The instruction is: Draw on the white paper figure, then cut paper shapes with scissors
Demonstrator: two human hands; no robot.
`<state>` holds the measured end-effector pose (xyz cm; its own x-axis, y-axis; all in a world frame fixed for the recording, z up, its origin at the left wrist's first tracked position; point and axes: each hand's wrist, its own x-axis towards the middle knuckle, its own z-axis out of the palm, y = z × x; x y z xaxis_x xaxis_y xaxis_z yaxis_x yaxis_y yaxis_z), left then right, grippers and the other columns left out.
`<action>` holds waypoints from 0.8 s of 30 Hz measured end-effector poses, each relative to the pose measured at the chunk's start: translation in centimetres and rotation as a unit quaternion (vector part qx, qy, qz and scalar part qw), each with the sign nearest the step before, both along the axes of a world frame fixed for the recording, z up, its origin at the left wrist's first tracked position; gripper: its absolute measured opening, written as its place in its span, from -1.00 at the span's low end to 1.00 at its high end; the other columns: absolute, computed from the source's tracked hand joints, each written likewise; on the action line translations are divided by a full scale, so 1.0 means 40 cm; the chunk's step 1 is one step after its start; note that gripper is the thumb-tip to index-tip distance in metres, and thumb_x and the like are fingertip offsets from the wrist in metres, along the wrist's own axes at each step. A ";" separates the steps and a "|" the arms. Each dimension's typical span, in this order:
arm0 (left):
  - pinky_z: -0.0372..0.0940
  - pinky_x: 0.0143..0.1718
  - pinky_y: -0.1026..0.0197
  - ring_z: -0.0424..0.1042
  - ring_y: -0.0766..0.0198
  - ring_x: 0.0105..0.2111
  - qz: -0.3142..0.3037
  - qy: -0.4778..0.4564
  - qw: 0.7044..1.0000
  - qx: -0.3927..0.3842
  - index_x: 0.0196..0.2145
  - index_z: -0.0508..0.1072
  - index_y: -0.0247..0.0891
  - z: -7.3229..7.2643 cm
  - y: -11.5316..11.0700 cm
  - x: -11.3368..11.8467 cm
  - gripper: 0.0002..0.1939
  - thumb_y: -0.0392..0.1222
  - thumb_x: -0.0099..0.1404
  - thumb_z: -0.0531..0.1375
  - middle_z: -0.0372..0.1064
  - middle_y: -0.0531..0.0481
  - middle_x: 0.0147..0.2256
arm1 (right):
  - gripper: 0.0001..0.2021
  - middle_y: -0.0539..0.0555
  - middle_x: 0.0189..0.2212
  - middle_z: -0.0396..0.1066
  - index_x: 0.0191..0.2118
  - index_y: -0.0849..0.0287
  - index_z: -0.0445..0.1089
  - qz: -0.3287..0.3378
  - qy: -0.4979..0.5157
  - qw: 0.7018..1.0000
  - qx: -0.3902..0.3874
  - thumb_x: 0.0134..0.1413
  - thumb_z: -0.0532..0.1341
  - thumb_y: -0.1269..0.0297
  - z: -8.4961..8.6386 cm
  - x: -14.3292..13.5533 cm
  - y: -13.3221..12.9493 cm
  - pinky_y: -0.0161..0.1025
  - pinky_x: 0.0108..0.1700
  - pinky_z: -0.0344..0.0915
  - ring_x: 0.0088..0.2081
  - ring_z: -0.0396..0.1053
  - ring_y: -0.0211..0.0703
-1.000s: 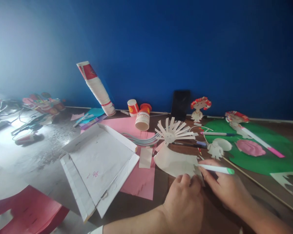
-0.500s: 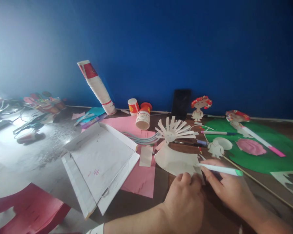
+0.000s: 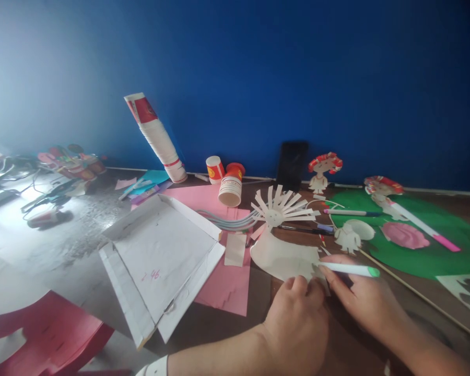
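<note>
My right hand grips a white marker with a green end pointing right. The marker's other end meets the right part of a curved piece of white paper. My left hand has its fingers curled down over the near edge of this paper, holding it on the dark table; its fingertips are hidden. Just beyond lies a cut-paper piece with fanned strips. A small white paper figure lies beyond my right hand.
An upturned white box lid rests on pink paper at left. Paper cups and a tall leaning cup stack stand near the blue wall. At right, a green sheet carries a pink-capped marker. A thin stick runs diagonally.
The marker's green end has swung a little to the left in my right hand. My left hand stays on the paper. The whole view has shifted slightly.
</note>
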<state>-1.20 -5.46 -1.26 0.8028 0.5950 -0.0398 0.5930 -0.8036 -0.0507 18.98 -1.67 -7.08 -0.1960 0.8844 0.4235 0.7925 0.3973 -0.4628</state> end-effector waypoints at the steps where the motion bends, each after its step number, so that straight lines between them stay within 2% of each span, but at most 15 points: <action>1: 0.20 -0.14 0.08 0.26 0.05 -0.09 -0.002 0.000 1.000 -0.003 -0.13 0.67 -0.33 0.000 0.000 0.000 -0.69 -0.09 0.45 0.19 0.41 -0.21 -0.13 | -0.74 0.08 -0.26 0.70 -0.06 0.03 0.44 -0.001 -0.006 1.000 0.006 0.47 0.07 0.05 0.003 -0.001 0.001 -0.18 -0.30 0.51 -0.29 0.69 0.02; 13: 0.19 -0.15 0.08 0.25 0.04 -0.09 0.001 -0.005 1.000 0.007 -0.15 0.68 -0.33 -0.005 -0.005 0.003 -0.70 -0.09 0.45 0.20 0.39 -0.19 -0.16 | -0.75 0.05 -0.27 0.70 -0.11 0.02 0.45 0.007 -0.021 1.000 0.018 0.48 0.06 0.09 0.018 -0.008 0.002 -0.19 -0.29 0.51 -0.30 0.69 -0.01; 24: 0.20 -0.13 0.09 0.24 0.05 -0.11 0.005 -0.012 1.000 0.012 -0.17 0.69 -0.29 -0.009 -0.004 0.002 -0.72 -0.11 0.44 0.21 0.39 -0.19 -0.16 | -0.76 0.10 -0.27 0.69 -0.10 0.05 0.49 -0.007 0.022 1.000 0.000 0.40 0.13 0.09 0.013 -0.005 0.004 -0.16 -0.24 0.52 -0.28 0.67 0.03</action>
